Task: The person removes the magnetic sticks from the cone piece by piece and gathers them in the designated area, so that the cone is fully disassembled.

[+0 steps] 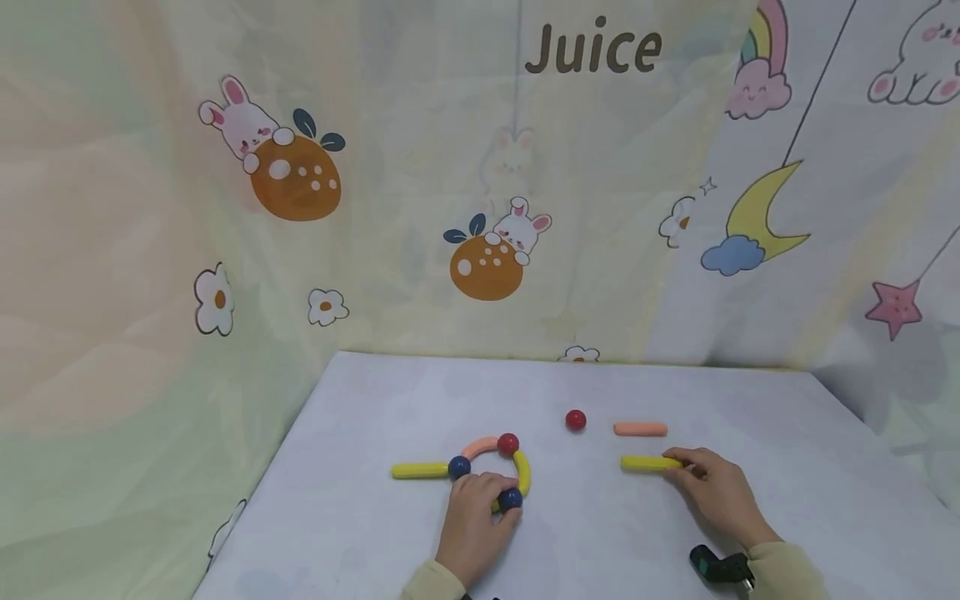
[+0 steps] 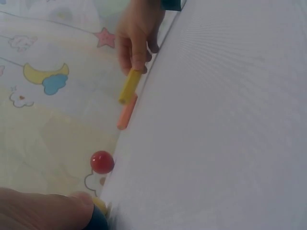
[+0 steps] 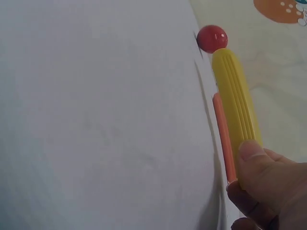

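My left hand point(image 1: 474, 521) holds a blue ball point(image 1: 512, 498) between thumb and fingers. That ball belongs to a ring of magnetic-looking pieces: a curved yellow rod point(image 1: 524, 472), a red ball point(image 1: 507, 443), a curved orange rod point(image 1: 480, 447) and a second blue ball point(image 1: 459, 467). A straight yellow stick point(image 1: 420, 471) juts left from the second blue ball. The hand hides the ring's near-left side. Over to the right, my right hand point(image 1: 716, 493) pinches one end of another straight yellow stick point(image 3: 235, 96), its free end pointing left toward the ring in the head view.
Beyond the right hand lie an orange stick point(image 1: 641, 429) and a loose red ball point(image 1: 576, 420) on the white table point(image 1: 360, 550). A small black object point(image 1: 716, 567) is by the right wrist. A printed cloth point(image 1: 405, 167) hangs behind the table.
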`<state>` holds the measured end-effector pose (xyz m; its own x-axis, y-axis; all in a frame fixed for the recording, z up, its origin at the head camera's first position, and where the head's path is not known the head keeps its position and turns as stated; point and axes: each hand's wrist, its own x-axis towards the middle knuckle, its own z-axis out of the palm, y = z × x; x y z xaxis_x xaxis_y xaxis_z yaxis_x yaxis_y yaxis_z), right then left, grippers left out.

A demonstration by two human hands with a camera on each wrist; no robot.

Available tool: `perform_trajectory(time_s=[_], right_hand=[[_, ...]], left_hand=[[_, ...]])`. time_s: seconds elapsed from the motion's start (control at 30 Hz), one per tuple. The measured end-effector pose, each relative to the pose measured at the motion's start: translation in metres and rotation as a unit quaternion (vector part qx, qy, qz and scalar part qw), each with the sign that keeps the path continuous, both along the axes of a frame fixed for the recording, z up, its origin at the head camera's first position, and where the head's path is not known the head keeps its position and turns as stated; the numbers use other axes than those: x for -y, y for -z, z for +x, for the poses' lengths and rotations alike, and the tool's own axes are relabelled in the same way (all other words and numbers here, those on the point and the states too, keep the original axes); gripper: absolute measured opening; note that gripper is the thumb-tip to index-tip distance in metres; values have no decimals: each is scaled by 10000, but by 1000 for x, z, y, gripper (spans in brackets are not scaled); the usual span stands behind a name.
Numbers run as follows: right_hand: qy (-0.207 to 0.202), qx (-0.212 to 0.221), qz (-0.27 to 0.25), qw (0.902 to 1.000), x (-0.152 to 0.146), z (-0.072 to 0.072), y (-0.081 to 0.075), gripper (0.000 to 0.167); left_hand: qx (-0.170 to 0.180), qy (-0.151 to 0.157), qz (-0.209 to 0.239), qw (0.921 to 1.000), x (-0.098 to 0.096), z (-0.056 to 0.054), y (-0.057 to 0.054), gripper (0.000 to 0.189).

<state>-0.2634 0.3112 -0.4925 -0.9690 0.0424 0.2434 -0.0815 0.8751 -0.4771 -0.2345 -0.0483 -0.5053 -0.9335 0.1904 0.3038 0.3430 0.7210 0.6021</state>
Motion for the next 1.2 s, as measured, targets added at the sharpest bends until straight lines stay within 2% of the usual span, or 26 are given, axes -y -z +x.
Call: perform_trajectory(time_s=[0.23,0.53,0.63,0.8,0.93,1.07,1.13,1.2], right_hand=[[-85,167,24,9998,-12,-14,0,31],[-161,31,200,9997,-11,-21,1,30],[-126,29,223,9997,-12,-24,3,31],[-11,43,159,9999,-12,-22,4,38],[308,-55,7,9995,-7,-13,2,38],[1072,-250,-327,9934,13,2,1,28],[1294,-254,-494,9900,30,11,2,24],[1260,-106,-624,9900,50,19,3,20]], left_hand=[[-12,-9,-3,10000,0,0,3,33],[52,14,-49,10000,1,1,1,33],[-18,-103,131,9999,0,1,0,36],[-341,-580,774,9947,-1,3,-3,26],[-894,-1039,970,9858,5,1,-4,20],[-1480,-1753,943,9688,21,-9,-4,28],[-1560,-2055,848,9624,31,-14,-3,30],[-1474,-2204,675,9618,39,-18,-1,29]])
